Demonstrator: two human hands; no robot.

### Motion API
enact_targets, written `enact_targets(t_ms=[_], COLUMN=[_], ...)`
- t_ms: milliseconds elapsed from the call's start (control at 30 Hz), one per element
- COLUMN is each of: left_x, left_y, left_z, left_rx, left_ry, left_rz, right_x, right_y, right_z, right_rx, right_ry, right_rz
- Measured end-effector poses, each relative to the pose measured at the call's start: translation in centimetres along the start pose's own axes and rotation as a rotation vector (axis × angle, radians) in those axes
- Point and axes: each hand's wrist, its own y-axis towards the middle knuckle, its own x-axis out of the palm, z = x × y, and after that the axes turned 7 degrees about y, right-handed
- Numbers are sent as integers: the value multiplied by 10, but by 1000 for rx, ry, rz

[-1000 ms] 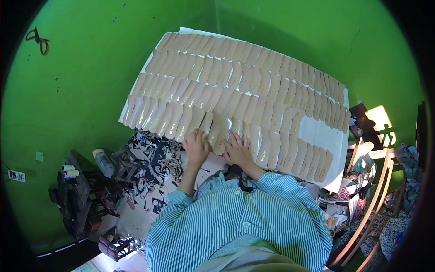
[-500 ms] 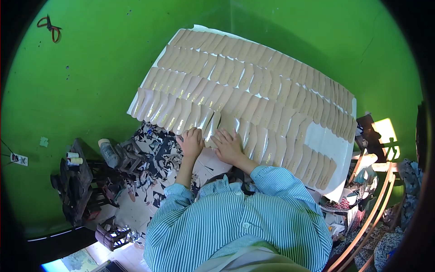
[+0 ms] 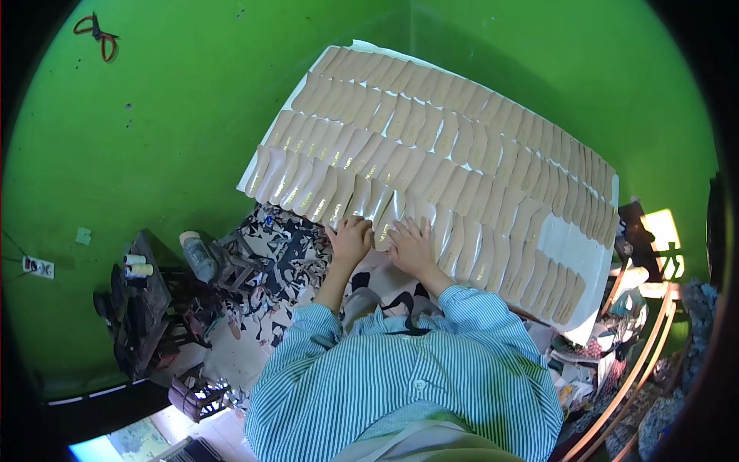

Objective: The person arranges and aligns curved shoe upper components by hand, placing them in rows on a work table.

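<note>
Rows of tan insoles [image 3: 419,125] with gold lettering overlap on a white-topped table [image 3: 570,239]. My left hand [image 3: 352,240] rests at the table's near edge, its fingers lying over the lower ends of insoles in the front row. Just to its right, my right hand [image 3: 410,245] lies with fingers spread on neighbouring insoles in the same row. One insole [image 3: 383,229] shows between the two hands. Neither hand is seen gripping anything.
Dark and pale scraps [image 3: 285,254] litter the floor at left. A dark wooden stand [image 3: 146,300] bears thread spools [image 3: 138,269]. A capped jar [image 3: 198,258] sits nearby. Curved wooden rails [image 3: 639,369] stand at right. Scissors [image 3: 97,35] hang on the green wall.
The view has shifted, so the table and insoles appear further right. Both hands have moved right with it and remain on the front row.
</note>
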Motion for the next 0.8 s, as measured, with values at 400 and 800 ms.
enact_targets(t_ms=[400,800], left_x=[-9,-13], left_y=[13,36], left_z=[-36,-58], left_rx=[463,751], left_ry=[11,4], left_rz=[25,-66], right_x=[21,37], right_y=[17,14], right_z=[-40,-52], right_rx=[264,364], right_ry=[-249,-227], right_rz=[119,333])
